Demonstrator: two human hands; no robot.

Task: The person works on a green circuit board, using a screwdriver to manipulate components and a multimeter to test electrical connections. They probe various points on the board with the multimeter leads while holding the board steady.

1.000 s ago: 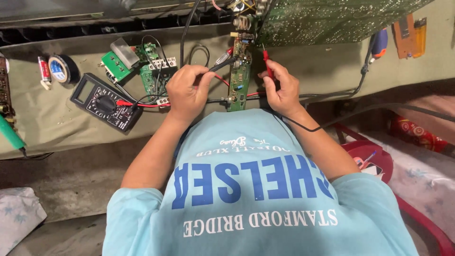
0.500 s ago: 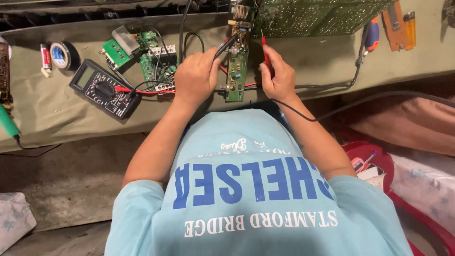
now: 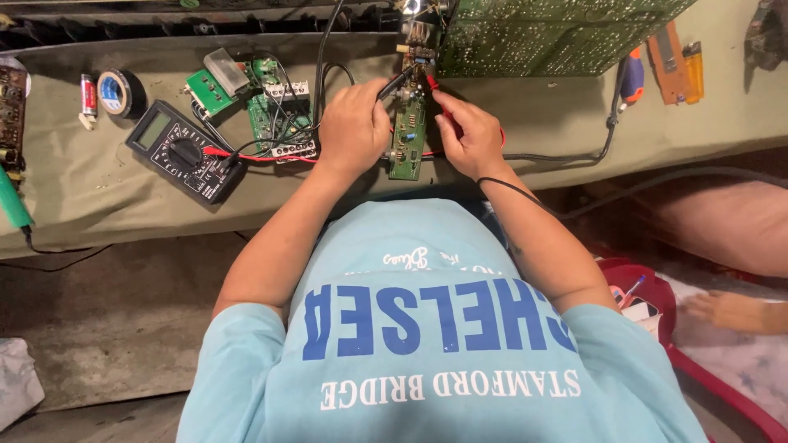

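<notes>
while left hand [image 3: 355, 123] pinches black probe [image 3: 394, 84], right hand [image 3: 469, 133] pinches red probe [image 3: 433, 84] on narrow pcb [image 3: 408, 135].

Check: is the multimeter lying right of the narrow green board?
No, the multimeter lies on the bench left of the narrow green board, beyond the left hand.

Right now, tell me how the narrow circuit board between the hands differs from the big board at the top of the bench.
The narrow circuit board is a slim strip running lengthwise away from the person; the big board is far wider and cut off by the frame. The narrow one sits between the left hand and right hand; the big one lies untouched. Both are green.
</notes>
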